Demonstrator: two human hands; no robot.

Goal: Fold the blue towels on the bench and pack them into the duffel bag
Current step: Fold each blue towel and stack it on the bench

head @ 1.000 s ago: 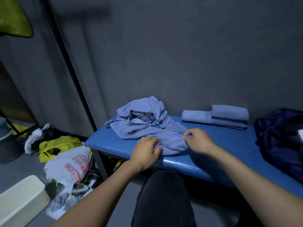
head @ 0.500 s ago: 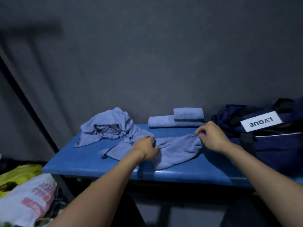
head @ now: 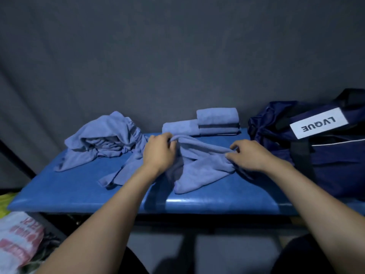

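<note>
Head view, surface: we saw a padded blue surface set against a dark grey wall, carrying all the towels and the bag.
Head view, towel in hand: a loose blue towel lay across the middle of the surface, bunched along its far edge and trailing toward the near edge.
Head view, left hand: our left hand gripped the towel's bunched left end, its fingers curled round the cloth.
Head view, right hand: our right hand pinched the towel's right end; its fingers were bent, with cloth caught between thumb and fingertips.
Head view, unfolded heap: a crumpled heap of blue towels sat on the left part of the surface, just beside the left hand, one corner trailing forward.
Head view, folded towels: we counted folded towels at the back by the wall, one low and others stacked beside it; the exact number we could not tell.
Head view, bag: a navy duffel bag stood at the right end of the surface, with a white label reading upside down, near the right hand but apart from it.
Head view, floor: a white plastic bag with red print lay at lower left, below the surface.
</note>
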